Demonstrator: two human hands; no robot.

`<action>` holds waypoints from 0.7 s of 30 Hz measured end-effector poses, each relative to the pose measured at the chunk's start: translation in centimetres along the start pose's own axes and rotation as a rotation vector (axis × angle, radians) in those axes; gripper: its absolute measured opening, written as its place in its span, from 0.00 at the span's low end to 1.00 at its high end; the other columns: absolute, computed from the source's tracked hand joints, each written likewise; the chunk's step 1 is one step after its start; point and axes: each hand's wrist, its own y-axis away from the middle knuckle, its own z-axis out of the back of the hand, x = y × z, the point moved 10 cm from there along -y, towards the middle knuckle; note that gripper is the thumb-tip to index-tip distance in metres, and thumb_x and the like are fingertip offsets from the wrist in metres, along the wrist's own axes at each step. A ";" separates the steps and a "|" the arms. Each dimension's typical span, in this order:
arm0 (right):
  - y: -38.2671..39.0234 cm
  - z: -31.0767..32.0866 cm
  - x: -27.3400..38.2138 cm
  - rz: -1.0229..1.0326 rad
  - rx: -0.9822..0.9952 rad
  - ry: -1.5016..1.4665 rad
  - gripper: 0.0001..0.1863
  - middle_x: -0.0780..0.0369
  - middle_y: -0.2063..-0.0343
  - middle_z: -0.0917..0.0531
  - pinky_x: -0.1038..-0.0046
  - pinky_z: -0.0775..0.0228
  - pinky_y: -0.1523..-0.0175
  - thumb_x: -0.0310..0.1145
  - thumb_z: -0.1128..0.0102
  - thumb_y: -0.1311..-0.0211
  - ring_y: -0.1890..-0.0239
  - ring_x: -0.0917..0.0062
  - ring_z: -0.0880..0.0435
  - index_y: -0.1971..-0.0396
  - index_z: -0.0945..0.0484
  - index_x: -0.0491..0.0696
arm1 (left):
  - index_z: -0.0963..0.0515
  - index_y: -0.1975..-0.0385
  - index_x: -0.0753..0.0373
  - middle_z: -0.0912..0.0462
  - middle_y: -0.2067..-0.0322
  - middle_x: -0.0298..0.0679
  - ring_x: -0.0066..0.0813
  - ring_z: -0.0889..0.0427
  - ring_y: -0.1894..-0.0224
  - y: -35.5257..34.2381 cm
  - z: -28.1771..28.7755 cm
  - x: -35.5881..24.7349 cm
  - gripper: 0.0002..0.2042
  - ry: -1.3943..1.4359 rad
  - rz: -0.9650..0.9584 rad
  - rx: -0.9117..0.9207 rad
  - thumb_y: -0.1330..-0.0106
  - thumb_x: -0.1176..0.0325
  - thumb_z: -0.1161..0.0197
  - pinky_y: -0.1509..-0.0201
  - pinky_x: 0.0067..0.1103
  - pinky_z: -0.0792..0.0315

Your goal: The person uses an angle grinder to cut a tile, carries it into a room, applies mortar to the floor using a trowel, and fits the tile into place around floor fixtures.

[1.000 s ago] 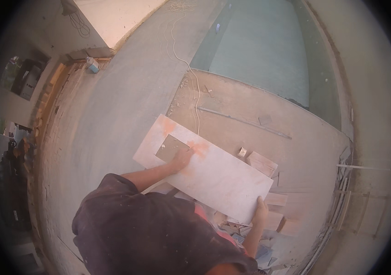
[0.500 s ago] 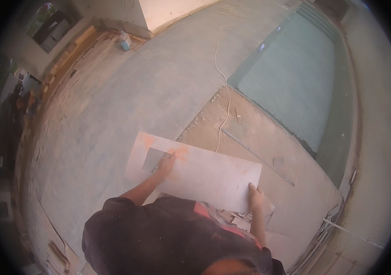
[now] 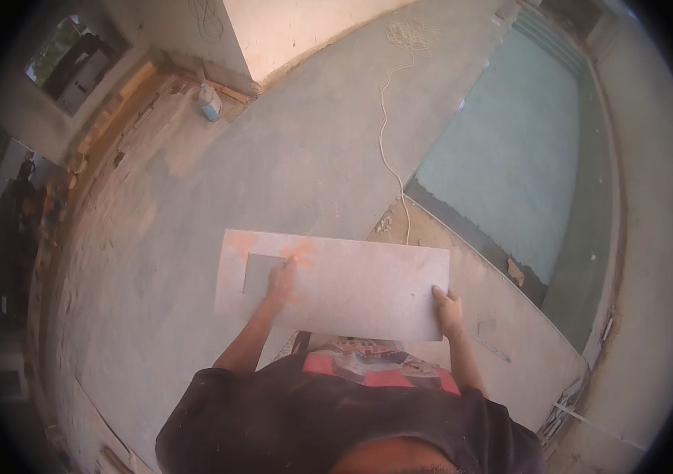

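Observation:
Held out in front of my body is a large pale rectangular tile (image 3: 352, 288) with orange-brown smears and a rectangular cutout near its left end. My left hand (image 3: 283, 276) grips the tile at the right edge of that cutout, with some fingers hidden behind it. At the right end, my right hand (image 3: 449, 310) clasps the edge, its thumb on the face and its other fingers underneath. Grey floor shows through the cutout. The tile covers part of the ground beyond it.
A pale cord (image 3: 385, 134) snakes across the grey floor (image 3: 273, 166) from a heap at the back. To the right lies a greenish sunken basin (image 3: 502, 166) with steps at its far end. A bluish-white container (image 3: 209, 103) stands by the wall corner. A bar (image 3: 494, 347) lies right of the tile.
The tile has turned closer to level, its right end raised, still in both hands. My view has shifted over the floor, and the bar is now mostly hidden.

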 end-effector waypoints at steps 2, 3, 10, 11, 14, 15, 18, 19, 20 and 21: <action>-5.0 -1.9 1.8 0.030 0.017 -0.035 0.20 0.57 0.60 0.16 0.70 0.25 0.53 0.37 0.41 0.33 0.60 0.73 0.17 0.50 0.23 0.35 | 0.20 0.66 0.77 0.16 0.71 0.52 0.37 0.17 0.65 -6.4 -0.3 0.9 0.28 0.090 -0.036 -0.004 0.32 0.49 0.43 0.59 0.33 0.27; -6.9 -3.1 3.1 0.004 0.017 -0.020 0.20 0.57 0.60 0.16 0.70 0.25 0.54 0.37 0.41 0.33 0.61 0.73 0.17 0.50 0.23 0.35 | 0.19 0.65 0.76 0.16 0.71 0.52 0.37 0.17 0.65 -8.9 -0.4 -0.3 0.28 0.079 -0.031 -0.003 0.32 0.49 0.43 0.59 0.33 0.27; -24.3 -10.2 14.7 -0.049 0.003 0.053 0.22 0.54 0.60 0.15 0.69 0.24 0.53 0.37 0.42 0.33 0.60 0.70 0.16 0.50 0.24 0.33 | 0.20 0.66 0.76 0.18 0.74 0.52 0.37 0.18 0.67 -27.6 -2.0 -13.9 0.27 -0.151 -0.044 -0.044 0.31 0.49 0.44 0.61 0.34 0.28; -26.9 -11.5 16.4 -0.057 -0.008 0.068 0.22 0.54 0.60 0.15 0.69 0.24 0.54 0.37 0.42 0.33 0.60 0.71 0.16 0.50 0.24 0.33 | 0.20 0.66 0.76 0.18 0.75 0.52 0.38 0.18 0.67 -30.8 -1.6 -15.6 0.27 -0.214 -0.048 -0.065 0.31 0.49 0.44 0.61 0.34 0.28; -32.6 -16.6 25.4 -0.021 0.071 -0.021 0.21 0.54 0.61 0.15 0.70 0.23 0.55 0.37 0.41 0.34 0.61 0.72 0.16 0.51 0.23 0.33 | 0.21 0.62 0.76 0.19 0.73 0.52 0.37 0.20 0.67 -38.3 -0.8 -20.6 0.26 -0.138 -0.235 -0.073 0.30 0.50 0.45 0.61 0.33 0.28; -34.4 -16.8 27.6 -0.017 0.057 0.011 0.21 0.54 0.61 0.15 0.70 0.23 0.55 0.37 0.40 0.34 0.62 0.72 0.15 0.51 0.23 0.34 | 0.21 0.61 0.76 0.19 0.73 0.51 0.37 0.20 0.67 -40.0 -1.5 -22.3 0.26 -0.103 -0.202 -0.031 0.30 0.51 0.45 0.61 0.33 0.28; -40.4 -18.1 33.7 0.002 0.035 0.081 0.21 0.54 0.61 0.15 0.70 0.23 0.56 0.37 0.41 0.34 0.63 0.72 0.16 0.51 0.23 0.34 | 0.21 0.57 0.74 0.19 0.70 0.47 0.33 0.22 0.67 -43.9 -3.2 -30.9 0.23 -0.016 0.088 0.108 0.29 0.54 0.46 0.62 0.32 0.28; -42.4 -19.4 36.2 0.006 0.048 0.098 0.22 0.54 0.61 0.15 0.70 0.23 0.57 0.37 0.41 0.33 0.63 0.72 0.16 0.51 0.23 0.33 | 0.21 0.56 0.73 0.19 0.69 0.45 0.31 0.22 0.67 -46.3 -2.9 -32.4 0.22 0.009 0.055 0.065 0.29 0.55 0.46 0.63 0.31 0.28; -44.5 -20.5 38.4 0.010 0.057 0.113 0.22 0.54 0.61 0.15 0.70 0.23 0.57 0.38 0.42 0.33 0.64 0.72 0.16 0.50 0.24 0.33 | 0.21 0.56 0.73 0.19 0.68 0.43 0.30 0.22 0.66 -48.6 -2.9 -33.9 0.21 0.032 0.021 0.025 0.28 0.56 0.46 0.63 0.30 0.28; -47.2 -21.2 40.1 0.022 0.056 0.117 0.22 0.54 0.61 0.15 0.69 0.23 0.56 0.38 0.42 0.33 0.63 0.72 0.16 0.50 0.24 0.33 | 0.21 0.56 0.73 0.19 0.68 0.41 0.28 0.23 0.66 -50.9 -3.4 -35.6 0.21 0.076 0.000 0.012 0.28 0.57 0.46 0.64 0.30 0.28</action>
